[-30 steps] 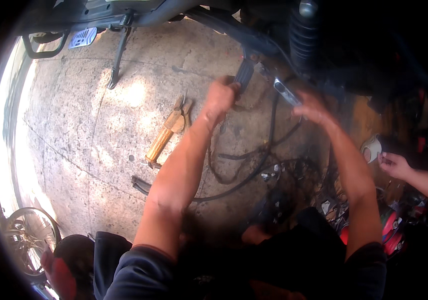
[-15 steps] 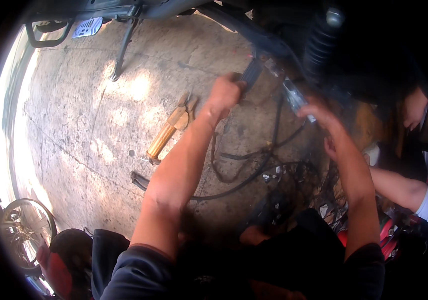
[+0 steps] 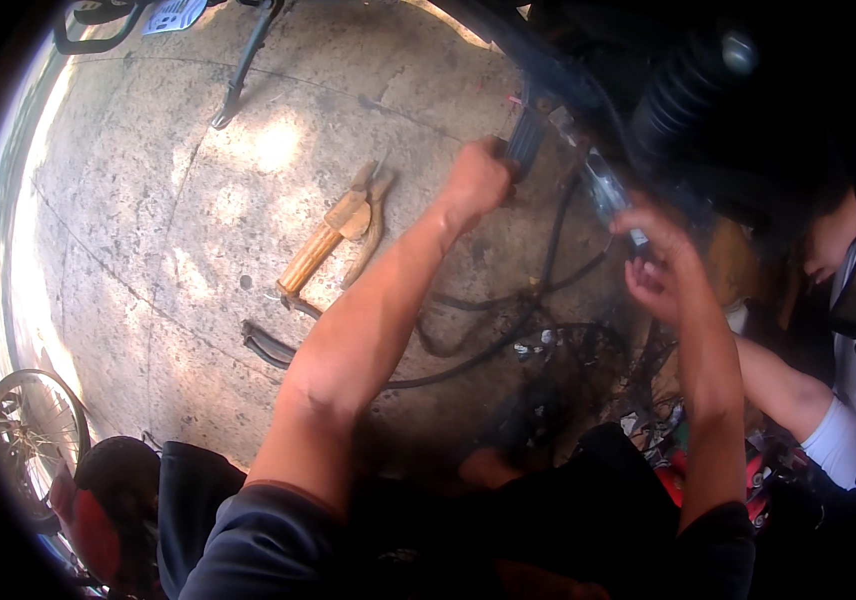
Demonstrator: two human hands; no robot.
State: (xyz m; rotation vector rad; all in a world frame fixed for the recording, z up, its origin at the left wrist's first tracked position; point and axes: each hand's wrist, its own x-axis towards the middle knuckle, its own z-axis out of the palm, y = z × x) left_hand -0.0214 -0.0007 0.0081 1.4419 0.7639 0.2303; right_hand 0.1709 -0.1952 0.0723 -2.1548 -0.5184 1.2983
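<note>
My left hand (image 3: 478, 180) is closed round a black ribbed footrest (image 3: 525, 142) below a dark motorbike frame. Beside it, my right hand (image 3: 656, 243) grips a silvery metal hand tool (image 3: 605, 185) that looks like locking pliers. My thumb side lies on its lower end while the other fingers curl loosely beneath. The tool's far end meets a small rusty bracket (image 3: 563, 125) under the frame; shadow hides how it bites. Left of my left forearm, a welding electrode holder (image 3: 326, 235) with a tan, wood-like handle lies on the concrete.
Black cables (image 3: 538, 305) loop over the floor between my arms. A coil-spring shock absorber (image 3: 693, 85) hangs at upper right, a kickstand (image 3: 240, 75) at upper left. At right are another person's hand (image 3: 828, 240) and a bare limb (image 3: 783, 385). A spoked wheel (image 3: 38, 425) stands lower left.
The view has shifted, so floor things sit further left and higher. My right hand's lower fingers now show more, loosely curled below the tool. My left hand keeps hold of the footrest.
</note>
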